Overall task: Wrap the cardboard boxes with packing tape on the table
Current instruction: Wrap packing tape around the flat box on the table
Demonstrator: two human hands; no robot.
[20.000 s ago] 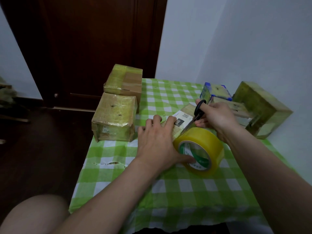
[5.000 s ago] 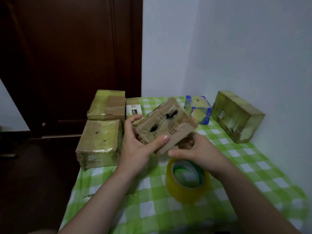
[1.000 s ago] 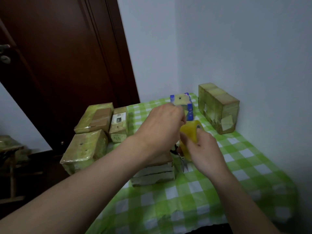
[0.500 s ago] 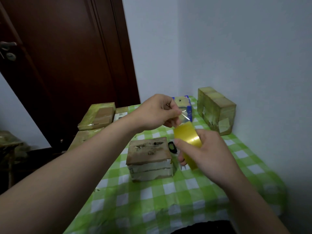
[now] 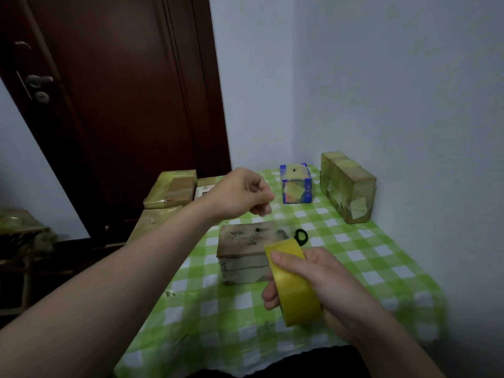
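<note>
Above the desk [image 5: 362, 271], right hand [image 5: 335, 285] grips yellow tape roll [image 5: 296, 294] edge-on; scuffed brown cardboard box [image 5: 244, 240] lies long-axis left-right; left hand [image 5: 240, 195] curled, contents unclear.

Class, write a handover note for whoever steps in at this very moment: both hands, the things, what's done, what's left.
Left hand: raised over the table, fingertips pinched; tape strip too faint to confirm.
Right hand: grips the yellow tape roll.
Bare brown box lies mid-table, scissors beside it.
Done: left-edge boxes and the wall box look taped.
To do: wrap the bare box, cut the tape.
</note>
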